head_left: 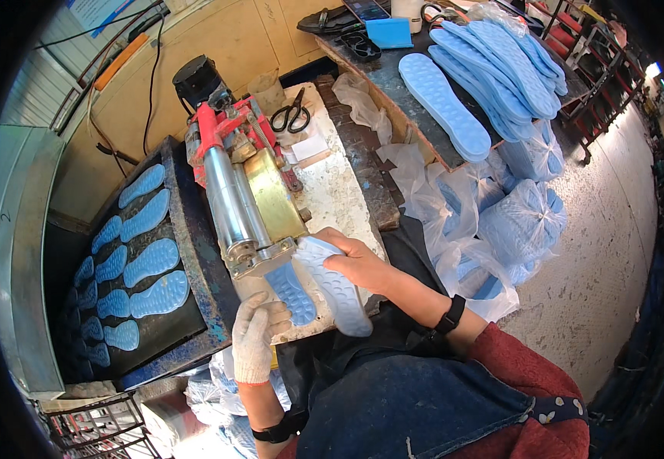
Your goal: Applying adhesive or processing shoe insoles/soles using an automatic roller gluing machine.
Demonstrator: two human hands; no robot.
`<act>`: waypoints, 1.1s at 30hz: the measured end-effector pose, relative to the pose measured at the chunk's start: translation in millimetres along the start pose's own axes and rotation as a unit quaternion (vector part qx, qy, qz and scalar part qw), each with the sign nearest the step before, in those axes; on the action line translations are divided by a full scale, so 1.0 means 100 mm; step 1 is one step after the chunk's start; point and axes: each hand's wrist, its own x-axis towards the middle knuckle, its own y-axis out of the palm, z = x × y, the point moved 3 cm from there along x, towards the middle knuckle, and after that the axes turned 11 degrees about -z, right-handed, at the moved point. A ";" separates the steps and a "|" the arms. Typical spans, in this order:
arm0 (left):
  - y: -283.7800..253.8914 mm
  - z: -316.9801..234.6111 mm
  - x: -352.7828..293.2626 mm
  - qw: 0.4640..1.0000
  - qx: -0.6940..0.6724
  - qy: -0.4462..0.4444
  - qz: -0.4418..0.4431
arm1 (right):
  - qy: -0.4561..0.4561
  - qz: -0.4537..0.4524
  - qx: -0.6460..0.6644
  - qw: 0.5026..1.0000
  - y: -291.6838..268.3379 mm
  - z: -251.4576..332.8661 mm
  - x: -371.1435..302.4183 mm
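Note:
My bare right hand (355,264) grips a light blue insole (338,294) by its upper part, thumb across its dimpled face. The insole tilts down toward me, just right of the roller machine (244,203). Below the machine's rollers, a second, darker blue insole (292,294) lies with its top end against the near end of the machine. My left hand (254,336), in a white knit glove, is beside that insole's left edge. Its fingers are extended and apart; whether the fingertips touch the insole I cannot tell.
Several blue insoles (148,260) lie on a dark belt at the left. More insoles (492,69) are stacked on the table at the upper right, above clear bags (523,222) of blue insoles. Black scissors (291,115) rest behind the machine on the pale worktop (336,172).

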 end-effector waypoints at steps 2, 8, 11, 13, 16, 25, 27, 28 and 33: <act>0.03 0.00 0.00 1.000 0.028 -0.005 -0.007 | -0.003 0.024 0.000 1.000 -0.06 0.04 0.03; 0.04 -0.01 0.03 1.000 0.022 -0.007 0.002 | 0.090 0.073 0.072 0.991 -0.13 0.07 0.02; 0.05 0.00 0.03 0.999 0.033 -0.012 -0.006 | 0.078 0.089 0.058 0.991 -0.15 0.26 -0.03; 0.04 0.00 0.03 0.999 0.031 -0.010 -0.004 | 0.082 0.087 0.060 0.991 -0.16 0.32 -0.04; 0.02 -0.01 0.02 1.000 0.023 -0.005 0.002 | 0.072 0.106 0.108 0.986 -0.25 0.27 -0.08; 0.05 -0.05 -0.03 0.999 0.037 0.000 -0.001 | 0.099 0.014 0.196 0.975 -0.54 0.31 -0.16; 0.06 -0.04 -0.02 0.999 0.035 -0.001 0.001 | 0.082 0.025 0.196 0.977 -0.54 0.32 -0.14; 0.06 -0.04 -0.01 1.000 0.030 0.000 0.005 | 0.083 0.026 0.195 0.977 -0.53 0.33 -0.13; -0.08 -0.11 -0.10 0.999 0.017 0.024 -0.045 | 0.105 -0.049 0.182 0.976 -0.47 0.24 -0.09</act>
